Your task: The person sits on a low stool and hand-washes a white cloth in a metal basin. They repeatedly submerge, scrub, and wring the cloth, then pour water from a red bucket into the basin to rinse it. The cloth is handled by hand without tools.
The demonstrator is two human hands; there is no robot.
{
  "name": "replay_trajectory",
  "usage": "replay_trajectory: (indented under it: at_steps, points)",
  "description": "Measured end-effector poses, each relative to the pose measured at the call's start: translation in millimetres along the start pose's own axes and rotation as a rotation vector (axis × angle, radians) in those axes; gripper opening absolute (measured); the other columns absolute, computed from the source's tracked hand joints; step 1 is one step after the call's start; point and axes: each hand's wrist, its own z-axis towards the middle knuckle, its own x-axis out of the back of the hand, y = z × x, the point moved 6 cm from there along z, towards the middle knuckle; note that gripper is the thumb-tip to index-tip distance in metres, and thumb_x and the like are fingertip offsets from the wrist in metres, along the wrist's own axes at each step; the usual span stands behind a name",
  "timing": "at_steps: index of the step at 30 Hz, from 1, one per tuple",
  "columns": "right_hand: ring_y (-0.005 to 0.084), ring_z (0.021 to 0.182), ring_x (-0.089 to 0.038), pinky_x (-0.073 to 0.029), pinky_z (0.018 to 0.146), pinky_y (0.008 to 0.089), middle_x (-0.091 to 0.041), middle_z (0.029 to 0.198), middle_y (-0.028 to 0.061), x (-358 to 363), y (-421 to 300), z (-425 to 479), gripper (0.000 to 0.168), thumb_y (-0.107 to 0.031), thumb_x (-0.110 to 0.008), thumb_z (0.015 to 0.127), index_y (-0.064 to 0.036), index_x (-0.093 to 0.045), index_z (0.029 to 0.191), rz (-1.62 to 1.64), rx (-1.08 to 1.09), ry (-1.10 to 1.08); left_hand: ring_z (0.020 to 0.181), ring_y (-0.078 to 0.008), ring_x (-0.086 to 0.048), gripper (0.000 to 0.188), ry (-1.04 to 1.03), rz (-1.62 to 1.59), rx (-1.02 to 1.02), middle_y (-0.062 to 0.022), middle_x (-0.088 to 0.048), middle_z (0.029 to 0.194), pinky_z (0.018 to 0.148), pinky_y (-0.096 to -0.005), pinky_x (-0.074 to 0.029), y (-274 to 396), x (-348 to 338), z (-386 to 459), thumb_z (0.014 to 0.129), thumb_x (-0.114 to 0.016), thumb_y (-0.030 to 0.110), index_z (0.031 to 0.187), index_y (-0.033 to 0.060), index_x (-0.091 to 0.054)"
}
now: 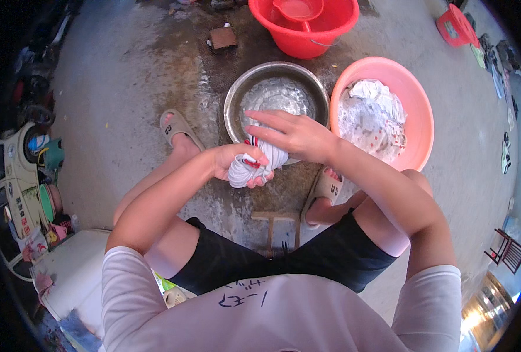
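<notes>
My left hand [238, 163] grips a tightly bundled white cloth [273, 152] with dark and red trim, its thumb across the top and fingertips curled underneath. Over the far end of the bundle lies my right hand [293, 134], its fingers stretched out and apart; its thumb and palm are hidden. The bundle is above the near rim of a round metal basin [233, 99] that holds clear water. Right of the basin stands a pink plastic tub [421, 114] containing wet white laundry [370, 94], suds and a piece with red dots [390, 136].
Beyond the basin are a red bucket [304, 46] with a red dipper [300, 11] in it and a brick [223, 38] on wet concrete. My sandalled feet flank the basin. A pale scooter [18, 189] is at left; another red bucket [456, 28] stands far right.
</notes>
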Motion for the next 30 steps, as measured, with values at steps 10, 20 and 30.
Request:
replay_trajectory:
  at_steps: [10,20,30]
  points:
    - [0.0356,0.079,-0.073,-0.059,0.067,0.0449,-0.07,0.083,0.0179,-45.1,3.6,-17.9,0.031,-0.013,-0.07,0.078,-0.002,-0.063,0.106,0.024,-0.27,-0.538,0.064,-0.0137,-0.062,0.027,0.279,0.348,-0.067,-0.0043,-0.065,0.08,0.057,-0.0291,-0.051,-5.7,-11.1,13.0,0.085,-0.079,0.019,0.101,0.005,-0.063]
    - [0.0358,0.092,-0.073,-0.059,0.079,0.0451,-0.073,0.095,0.0182,-87.5,39.3,-18.7,0.035,-0.019,-0.073,0.078,-0.005,-0.067,0.11,-0.125,-0.456,-0.867,0.082,-0.0177,-0.069,0.034,0.712,0.721,-0.313,-0.008,-0.072,0.089,0.074,-0.0329,-0.054,12.3,53.3,52.2,0.07,-0.081,0.017,0.097,-0.0002,-0.071]
    - [0.0324,0.103,-0.072,-0.059,0.087,0.0422,-0.074,0.109,0.0163,-98.0,55.6,-20.5,0.032,-0.022,-0.078,0.077,-0.008,-0.076,0.106,-0.159,-0.674,-0.964,0.094,-0.0311,-0.073,0.052,1.008,1.189,-0.308,-0.0203,-0.074,0.099,0.086,-0.0392,-0.055,38.7,66.7,52.2,0.06,-0.086,0.031,0.1,0.0,-0.074]
